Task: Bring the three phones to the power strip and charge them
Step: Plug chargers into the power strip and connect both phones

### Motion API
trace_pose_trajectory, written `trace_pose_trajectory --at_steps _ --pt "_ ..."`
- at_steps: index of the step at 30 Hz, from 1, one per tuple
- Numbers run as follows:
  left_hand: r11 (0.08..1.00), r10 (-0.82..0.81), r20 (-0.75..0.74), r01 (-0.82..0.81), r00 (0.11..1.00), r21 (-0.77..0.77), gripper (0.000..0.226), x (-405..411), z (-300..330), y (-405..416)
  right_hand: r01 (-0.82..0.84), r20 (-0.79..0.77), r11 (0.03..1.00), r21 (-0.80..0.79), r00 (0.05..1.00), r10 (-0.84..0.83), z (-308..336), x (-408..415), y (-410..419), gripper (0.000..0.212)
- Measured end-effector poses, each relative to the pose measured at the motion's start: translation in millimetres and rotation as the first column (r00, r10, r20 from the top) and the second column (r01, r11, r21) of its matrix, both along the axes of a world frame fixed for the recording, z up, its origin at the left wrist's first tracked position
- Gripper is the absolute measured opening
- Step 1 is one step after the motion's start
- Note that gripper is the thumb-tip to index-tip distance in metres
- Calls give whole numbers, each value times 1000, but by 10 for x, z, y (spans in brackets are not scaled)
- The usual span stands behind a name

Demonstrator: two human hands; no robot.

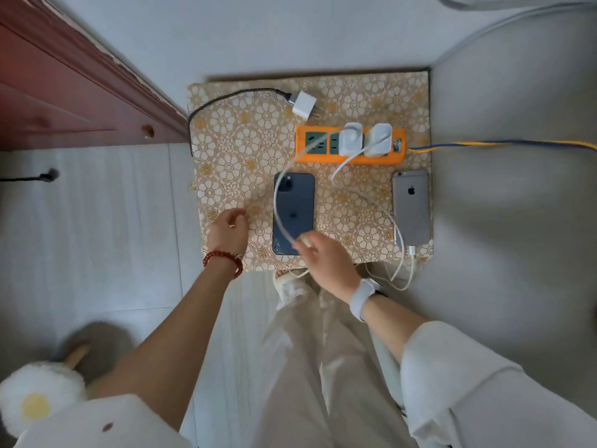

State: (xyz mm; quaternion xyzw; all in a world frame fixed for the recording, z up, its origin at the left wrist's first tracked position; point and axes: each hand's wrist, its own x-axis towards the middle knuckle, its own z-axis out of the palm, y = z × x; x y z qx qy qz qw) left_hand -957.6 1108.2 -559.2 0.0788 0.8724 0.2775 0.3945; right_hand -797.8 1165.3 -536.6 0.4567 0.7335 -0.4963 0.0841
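An orange power strip point(323, 158) lies on a small table with a floral cloth point(232, 147), with two white chargers point(352, 139) plugged into it. A dark blue phone point(298, 202) lies face down in the middle. A silver phone point(412, 205) lies face down at the right with a white cable in its bottom port. My right hand point(326, 257) pinches the end of a white cable point(281, 218) over the blue phone's lower edge. My left hand point(227, 232) rests on the cloth left of the blue phone, fingers loosely curled, holding nothing. A third phone is not in view.
A spare white charger point(303, 105) with a dark braided cable point(226, 97) lies at the back of the table. The strip's blue-yellow cord point(500, 144) runs off right. A red-brown wooden cabinet point(64, 85) stands left. A fluffy slipper point(35, 396) is on the tiled floor.
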Motion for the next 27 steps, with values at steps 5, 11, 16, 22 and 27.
trace_pose_trajectory --at_steps 5,11,16,22,27 --pt "980 -197 23 197 980 -13 28 291 26 176 506 46 773 383 825 -563 104 717 250 20" --pt "940 -262 -75 237 962 -247 72 661 -15 404 336 484 871 359 730 -482 46 1201 366 22" --pt "910 -241 -104 187 965 -371 90 720 -42 517 225 515 943 247 793 -324 -23 1036 406 30" --pt "897 -241 -101 181 965 -404 80 742 -7 621 310 485 932 188 796 -362 -24 906 426 29" --pt "882 -284 -154 195 946 -429 91 790 -23 604 326 474 924 202 793 -383 -28 920 461 29"
